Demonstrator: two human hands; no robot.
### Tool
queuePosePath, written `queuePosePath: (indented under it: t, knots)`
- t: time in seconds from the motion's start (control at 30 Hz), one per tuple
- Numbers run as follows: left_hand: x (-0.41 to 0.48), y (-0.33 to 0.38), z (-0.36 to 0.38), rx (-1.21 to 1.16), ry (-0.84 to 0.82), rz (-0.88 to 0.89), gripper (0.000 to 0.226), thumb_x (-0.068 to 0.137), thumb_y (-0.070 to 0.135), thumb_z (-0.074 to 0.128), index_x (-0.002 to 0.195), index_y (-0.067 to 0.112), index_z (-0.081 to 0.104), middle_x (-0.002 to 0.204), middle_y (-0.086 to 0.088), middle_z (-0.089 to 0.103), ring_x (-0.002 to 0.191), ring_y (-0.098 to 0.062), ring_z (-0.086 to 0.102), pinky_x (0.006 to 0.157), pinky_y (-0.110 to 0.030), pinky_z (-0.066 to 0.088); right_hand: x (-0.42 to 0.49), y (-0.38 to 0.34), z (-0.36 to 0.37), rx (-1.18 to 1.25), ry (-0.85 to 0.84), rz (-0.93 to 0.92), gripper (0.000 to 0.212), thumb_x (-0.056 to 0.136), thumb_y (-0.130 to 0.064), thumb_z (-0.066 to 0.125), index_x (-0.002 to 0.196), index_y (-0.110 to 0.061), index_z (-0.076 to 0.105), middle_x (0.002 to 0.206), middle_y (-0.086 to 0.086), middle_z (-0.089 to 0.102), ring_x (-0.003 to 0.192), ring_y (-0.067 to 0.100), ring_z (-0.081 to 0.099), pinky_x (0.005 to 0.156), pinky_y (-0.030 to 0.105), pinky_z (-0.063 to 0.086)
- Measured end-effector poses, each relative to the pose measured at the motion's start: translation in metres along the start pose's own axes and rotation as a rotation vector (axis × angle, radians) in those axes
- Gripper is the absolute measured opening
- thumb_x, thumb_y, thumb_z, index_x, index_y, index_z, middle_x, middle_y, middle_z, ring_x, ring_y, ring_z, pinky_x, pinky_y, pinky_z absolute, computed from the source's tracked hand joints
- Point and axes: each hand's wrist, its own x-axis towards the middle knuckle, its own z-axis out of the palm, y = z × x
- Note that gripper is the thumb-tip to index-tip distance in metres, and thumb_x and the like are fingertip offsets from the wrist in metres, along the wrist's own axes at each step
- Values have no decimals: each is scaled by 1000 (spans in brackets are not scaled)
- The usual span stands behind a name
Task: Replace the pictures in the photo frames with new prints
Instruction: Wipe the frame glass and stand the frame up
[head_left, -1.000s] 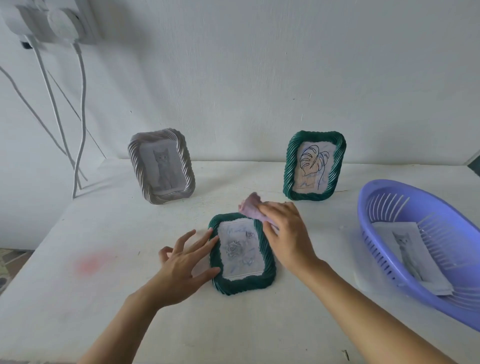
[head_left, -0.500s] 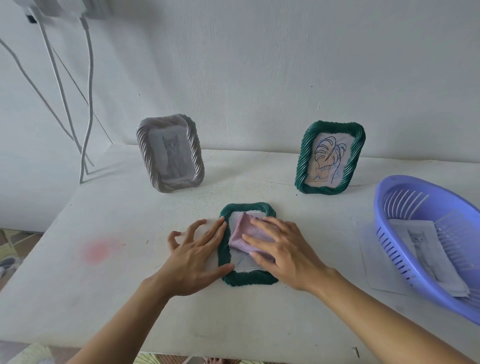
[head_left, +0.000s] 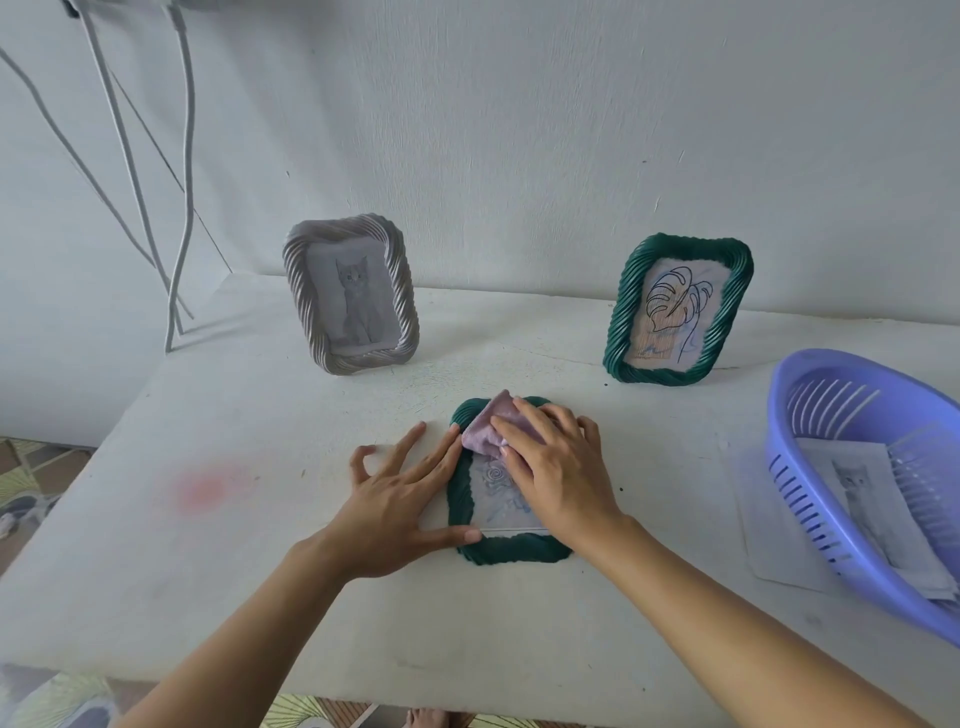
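The cloth has slid up the green frame under the right hand, fingers straight, pressing; the left hand, fingers spread, touches the frame's left side.

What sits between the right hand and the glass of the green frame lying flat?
A folded pinkish cloth, pressed by the right hand onto the flat green frame; the head view shows it.

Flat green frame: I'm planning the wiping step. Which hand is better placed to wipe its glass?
Right. The right hand presses the pink cloth on the glass of the flat green frame; the left hand lies flat against its left edge, probably steadying it.
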Motion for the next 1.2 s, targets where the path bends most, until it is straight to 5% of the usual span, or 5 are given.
queuePosePath:
  t: [0.17,0.43,0.67,1.07,1.2]
  knots:
    - [0,0,1,24,10,-1,101,78,95,18,152,41,-23,156,29,-30,148,-10,-28,116,-53,-4,3,-3,2,82,56,-74,26,97,-27,52,118,-26,66,137,-6,58,115,24,51,90,43,44]
    - [0,0,2,18,36,-21,103,77,95,21,156,38,-13,157,30,-25,149,-7,-25,114,-50,-1,-25,13,-17,228,-107,-426,28,99,-28,48,119,-28,67,136,-12,57,113,17,47,96,30,36]
    - [1,-1,1,-32,31,-36,103,76,96,25,155,43,-14,155,36,-23,148,-4,-23,115,-49,-4,-38,41,-28,180,-124,-504,31,93,-15,52,112,-32,70,127,-11,61,115,17,48,93,35,39]
    - [2,0,1,-99,45,-39,106,73,97,34,155,46,-10,156,39,-17,149,-3,-20,116,-50,-6,16,26,-13,-11,34,-140,36,81,-1,68,112,-22,69,120,-2,64,103,25,50,74,41,46]
    - [2,1,2,-78,62,-39,105,73,96,36,152,50,-15,155,39,-17,150,-6,-19,115,-50,-4,17,0,1,103,18,-130,31,90,-11,63,115,-28,68,128,-7,61,106,23,49,78,42,44]
